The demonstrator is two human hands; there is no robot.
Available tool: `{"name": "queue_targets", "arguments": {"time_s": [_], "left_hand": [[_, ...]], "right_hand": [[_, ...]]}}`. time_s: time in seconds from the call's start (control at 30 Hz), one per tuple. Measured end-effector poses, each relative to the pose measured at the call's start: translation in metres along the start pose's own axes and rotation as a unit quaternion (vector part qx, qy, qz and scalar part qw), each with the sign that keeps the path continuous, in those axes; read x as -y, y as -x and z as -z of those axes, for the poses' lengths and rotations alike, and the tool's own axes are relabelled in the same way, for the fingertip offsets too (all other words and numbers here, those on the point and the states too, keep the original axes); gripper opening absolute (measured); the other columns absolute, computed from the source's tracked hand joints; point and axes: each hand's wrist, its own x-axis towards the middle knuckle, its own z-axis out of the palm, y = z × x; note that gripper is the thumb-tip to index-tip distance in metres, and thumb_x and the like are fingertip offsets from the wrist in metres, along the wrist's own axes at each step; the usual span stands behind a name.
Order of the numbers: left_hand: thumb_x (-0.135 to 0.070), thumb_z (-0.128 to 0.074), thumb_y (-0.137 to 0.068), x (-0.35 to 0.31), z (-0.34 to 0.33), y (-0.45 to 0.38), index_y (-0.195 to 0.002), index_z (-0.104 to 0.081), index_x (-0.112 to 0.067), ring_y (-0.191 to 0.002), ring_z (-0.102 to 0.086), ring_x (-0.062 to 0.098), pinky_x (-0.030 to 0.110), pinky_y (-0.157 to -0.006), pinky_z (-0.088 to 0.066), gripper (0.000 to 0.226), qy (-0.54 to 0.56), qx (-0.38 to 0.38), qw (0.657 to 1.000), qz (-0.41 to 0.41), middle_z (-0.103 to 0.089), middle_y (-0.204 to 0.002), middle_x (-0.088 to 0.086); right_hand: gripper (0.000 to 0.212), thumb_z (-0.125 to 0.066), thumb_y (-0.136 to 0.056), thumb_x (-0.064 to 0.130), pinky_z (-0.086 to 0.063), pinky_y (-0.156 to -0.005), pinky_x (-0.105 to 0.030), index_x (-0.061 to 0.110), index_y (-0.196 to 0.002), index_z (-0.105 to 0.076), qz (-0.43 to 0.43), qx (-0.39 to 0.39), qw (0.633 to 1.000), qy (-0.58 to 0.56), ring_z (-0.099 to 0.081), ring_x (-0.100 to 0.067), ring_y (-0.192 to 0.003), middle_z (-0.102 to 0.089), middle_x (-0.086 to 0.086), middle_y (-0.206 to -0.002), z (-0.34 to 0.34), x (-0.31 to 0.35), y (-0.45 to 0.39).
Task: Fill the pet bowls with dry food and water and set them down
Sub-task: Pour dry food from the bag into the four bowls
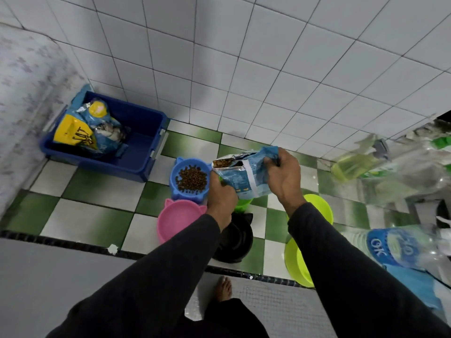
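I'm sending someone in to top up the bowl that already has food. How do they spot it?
Find the blue bin against the tiled wall. Just right of it sits the blue bowl with cat ears. Unlike the pink bowl beside it, it holds brown kibble.

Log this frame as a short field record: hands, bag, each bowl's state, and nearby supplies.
left hand: grips food bag's lower edge
right hand: grips bag's far end
food bag: open, tipped, kibble at mouth
blue bowl: holds kibble
pink bowl: no food
black bowl: no food visible
green bowls: partly hidden
blue bin: holds more bags
water bottle: on its side, right
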Motion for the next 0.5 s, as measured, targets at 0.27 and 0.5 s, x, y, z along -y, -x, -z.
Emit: {"name": "queue_targets", "arguments": {"time_s": [0.27,0.5], "left_hand": [[0.015,-0.047,-0.092,0.006,-0.03,0.021,-0.126,-0.057,-0.031,-0.112,-0.066,0.012,0.035,-0.091,-0.06,0.059,-0.008,-0.026,0.998,-0.057,-0.069,-0.122,-0.004],[0.016,-0.049,-0.088,0.029,-0.064,0.026,-0.12,-0.066,-0.026,-0.115,-0.068,0.02,0.049,-0.099,-0.057,0.055,0.043,-0.027,0.997,-0.054,-0.073,-0.121,-0.001]], "right_hand": [[0.026,-0.059,-0.091,0.004,-0.057,-0.082,-0.031,0.023,-0.104,-0.072,-0.026,-0.003,0.997,-0.074,-0.066,-0.013,-0.086,-0.073,0.005,-0.094,0.029,-0.027,-0.008],[0.028,-0.059,-0.092,0.006,-0.054,-0.085,-0.027,0.025,-0.108,-0.073,-0.007,0.008,0.998,-0.067,-0.067,-0.013,-0.093,-0.074,0.004,-0.1,0.051,-0.042,-0.013]]}}
